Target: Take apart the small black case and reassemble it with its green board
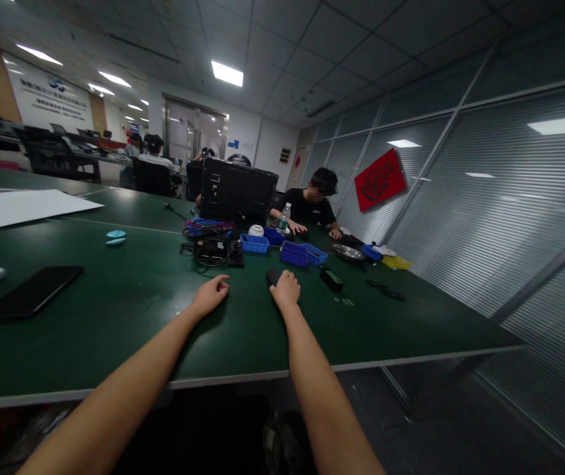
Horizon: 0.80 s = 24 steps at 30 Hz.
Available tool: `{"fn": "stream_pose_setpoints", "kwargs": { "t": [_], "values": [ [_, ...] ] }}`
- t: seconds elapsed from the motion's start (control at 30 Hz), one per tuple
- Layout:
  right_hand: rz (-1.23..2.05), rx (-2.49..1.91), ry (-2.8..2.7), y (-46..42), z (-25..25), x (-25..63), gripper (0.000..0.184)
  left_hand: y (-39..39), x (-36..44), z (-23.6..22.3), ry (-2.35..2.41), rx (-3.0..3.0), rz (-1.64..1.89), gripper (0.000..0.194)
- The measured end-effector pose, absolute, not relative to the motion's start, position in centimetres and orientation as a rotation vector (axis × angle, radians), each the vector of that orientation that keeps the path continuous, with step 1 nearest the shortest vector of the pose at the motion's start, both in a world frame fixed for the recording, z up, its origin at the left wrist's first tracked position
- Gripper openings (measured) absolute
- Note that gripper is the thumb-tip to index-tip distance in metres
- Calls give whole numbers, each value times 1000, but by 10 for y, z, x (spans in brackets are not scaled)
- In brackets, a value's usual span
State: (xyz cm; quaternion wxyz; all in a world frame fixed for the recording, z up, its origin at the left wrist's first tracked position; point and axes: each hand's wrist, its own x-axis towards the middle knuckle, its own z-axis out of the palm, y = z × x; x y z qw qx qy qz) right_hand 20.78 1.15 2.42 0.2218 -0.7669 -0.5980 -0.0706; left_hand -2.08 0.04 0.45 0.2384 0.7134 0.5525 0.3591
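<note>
My left hand (210, 296) rests on the green table, its fingers loosely bent and a little apart, with nothing in them. To the right, my right hand (286, 289) is closed over a black computer mouse (273, 275), which shows at its left side. Part of the mouse is hidden under the fingers. Beyond my left hand lies a black power adapter (210, 247) with tangled cables. A black box with green markings (331, 279) sits to the right of my right hand.
Blue trays (255, 243) and a water bottle (284, 216) stand ahead, before a black monitor (237, 190). Across the table a person (307, 204) sits. A metal bowl (348, 252) lies at right; a dark tablet (32, 292) and turquoise case (115, 237) lie left.
</note>
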Motion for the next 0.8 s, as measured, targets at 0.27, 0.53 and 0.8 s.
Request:
{"fn": "stream_pose_setpoints", "kwargs": {
  "t": [0.27, 0.53, 0.8],
  "values": [
    [-233, -1971, -1767, 1, 23, 176, 47, -1, -20, 5, 1528, 1956, 994, 42],
    [396, -1935, -1369, 20, 26, 217, 40, 2, -21, 2, 1534, 1985, 989, 40],
    [779, -1419, -1552, 20, 11, 183, 30, -2, -19, 10, 1564, 1934, 1048, 43]
  ]
}}
